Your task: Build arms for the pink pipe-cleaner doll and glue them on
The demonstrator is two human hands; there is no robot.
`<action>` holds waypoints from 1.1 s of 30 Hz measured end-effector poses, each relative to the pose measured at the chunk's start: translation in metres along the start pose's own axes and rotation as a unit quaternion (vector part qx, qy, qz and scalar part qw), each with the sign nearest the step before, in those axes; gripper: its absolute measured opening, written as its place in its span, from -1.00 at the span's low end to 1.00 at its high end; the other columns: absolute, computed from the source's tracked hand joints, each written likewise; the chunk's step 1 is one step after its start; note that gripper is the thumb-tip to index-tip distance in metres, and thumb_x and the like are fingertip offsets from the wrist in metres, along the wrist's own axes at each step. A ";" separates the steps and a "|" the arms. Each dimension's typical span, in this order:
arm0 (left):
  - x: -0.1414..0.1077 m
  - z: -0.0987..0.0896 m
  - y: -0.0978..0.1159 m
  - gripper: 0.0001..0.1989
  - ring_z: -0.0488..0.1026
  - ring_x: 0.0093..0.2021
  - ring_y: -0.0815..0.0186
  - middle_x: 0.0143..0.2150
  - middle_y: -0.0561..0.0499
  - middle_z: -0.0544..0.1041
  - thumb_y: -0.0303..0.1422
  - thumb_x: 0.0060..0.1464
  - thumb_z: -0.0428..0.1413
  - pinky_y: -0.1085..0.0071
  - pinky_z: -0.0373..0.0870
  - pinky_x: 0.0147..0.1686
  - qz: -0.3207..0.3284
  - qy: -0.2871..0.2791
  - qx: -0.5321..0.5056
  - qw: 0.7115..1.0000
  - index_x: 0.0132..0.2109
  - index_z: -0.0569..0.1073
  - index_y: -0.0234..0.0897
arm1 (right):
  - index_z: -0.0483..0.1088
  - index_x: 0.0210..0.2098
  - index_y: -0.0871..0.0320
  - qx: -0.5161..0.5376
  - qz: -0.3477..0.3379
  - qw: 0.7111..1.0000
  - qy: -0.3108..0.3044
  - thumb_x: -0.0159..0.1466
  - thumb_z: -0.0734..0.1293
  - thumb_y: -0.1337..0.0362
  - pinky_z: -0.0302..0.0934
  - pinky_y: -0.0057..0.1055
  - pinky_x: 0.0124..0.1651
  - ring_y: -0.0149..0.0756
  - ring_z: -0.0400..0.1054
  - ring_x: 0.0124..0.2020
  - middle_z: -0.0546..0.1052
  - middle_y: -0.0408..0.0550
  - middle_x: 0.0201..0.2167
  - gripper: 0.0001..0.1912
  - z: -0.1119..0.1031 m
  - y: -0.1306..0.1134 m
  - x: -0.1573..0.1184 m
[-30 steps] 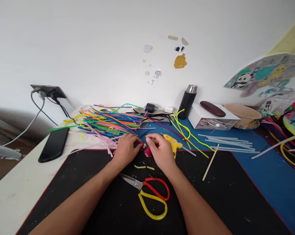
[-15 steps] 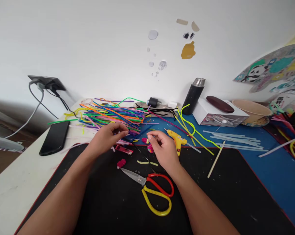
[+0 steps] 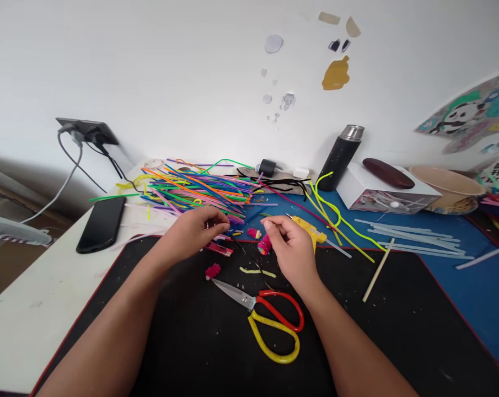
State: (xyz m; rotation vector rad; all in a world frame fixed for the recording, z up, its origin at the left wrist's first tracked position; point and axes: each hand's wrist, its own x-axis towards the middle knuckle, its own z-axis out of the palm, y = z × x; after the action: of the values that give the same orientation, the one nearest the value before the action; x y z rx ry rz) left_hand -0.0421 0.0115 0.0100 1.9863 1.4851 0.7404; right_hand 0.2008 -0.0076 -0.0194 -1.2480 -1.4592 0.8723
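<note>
My left hand (image 3: 199, 230) hovers over the mat's back edge, thumb and fingertips pinched together; whatever lies between them is too small to make out. Across a narrow gap, my right hand (image 3: 291, 249) also has thumb and forefinger pinched, with the contents hidden. Close beside its fingers lies a magenta fuzzy roll (image 3: 264, 245) with a multicoloured end. A small magenta and yellow piece (image 3: 254, 234) rests between the hands. Nearer to me are another magenta fuzzy piece (image 3: 213, 271), a pale yellow pipe cleaner (image 3: 257, 272) and scissors (image 3: 249, 302) with red and yellow handles.
Many coloured pipe cleaners (image 3: 199, 190) are heaped at the back left, near a black phone (image 3: 101, 225). A yellow glue gun (image 3: 311, 230) lies behind my right hand. Clear glue sticks (image 3: 414, 237), a black flask (image 3: 342, 157) and a white box (image 3: 392, 196) stand or lie to the right.
The camera view has shifted, so everything sits further right in the picture. My right hand has lifted slightly off the magenta roll, uncovering more of it. Both hands remain pinched.
</note>
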 end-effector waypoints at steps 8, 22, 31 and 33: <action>-0.002 -0.012 -0.003 -0.70 0.47 -0.40 0.21 -0.41 0.05 0.60 -0.05 0.19 0.16 0.38 0.29 -0.38 -0.023 -0.051 0.013 0.998 -0.28 0.59 -0.15 | 0.60 -0.19 0.15 0.039 0.018 0.999 0.016 0.38 0.36 0.00 0.10 -0.45 -0.51 -0.41 0.16 -0.58 0.32 -0.24 -0.59 -0.66 -0.003 -0.002 0.002; -0.017 -0.011 0.012 -0.76 0.38 -0.56 0.21 -0.55 0.04 0.55 -0.11 -0.02 0.29 0.33 0.00 -0.54 -0.060 -0.238 0.248 0.937 -0.54 0.57 -0.09 | 0.58 -0.21 0.13 0.022 0.008 1.000 -0.005 0.39 0.36 0.06 0.13 -0.44 -0.47 -0.39 0.22 -0.56 0.38 -0.22 -0.57 -0.72 0.002 0.001 -0.001; -0.022 -0.002 0.031 -0.90 0.52 -0.38 0.14 -0.35 -0.02 0.65 -0.30 0.11 0.18 0.32 0.13 -0.42 -0.047 -0.286 0.293 0.911 -0.31 0.59 -0.14 | 0.58 -0.23 0.14 -0.002 -0.006 1.000 -0.016 0.40 0.36 0.08 0.10 -0.43 -0.48 -0.39 0.21 -0.57 0.35 -0.24 -0.61 -0.73 0.002 0.001 -0.002; -0.023 -0.001 0.030 -0.91 0.51 -0.38 0.17 -0.34 0.01 0.64 -0.36 0.09 0.17 0.34 0.15 -0.40 -0.032 -0.295 0.270 0.916 -0.30 0.59 -0.13 | 0.58 -0.22 0.14 -0.005 -0.008 1.000 -0.023 0.41 0.36 0.07 0.12 -0.43 -0.46 -0.37 0.24 -0.56 0.38 -0.22 -0.59 -0.73 0.003 0.002 -0.003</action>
State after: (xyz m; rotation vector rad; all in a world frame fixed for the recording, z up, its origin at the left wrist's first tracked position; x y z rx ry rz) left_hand -0.0282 -0.0178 0.0291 2.2465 1.4446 -0.3401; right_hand 0.1980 -0.0095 -0.0225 -1.2292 -1.5101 0.8882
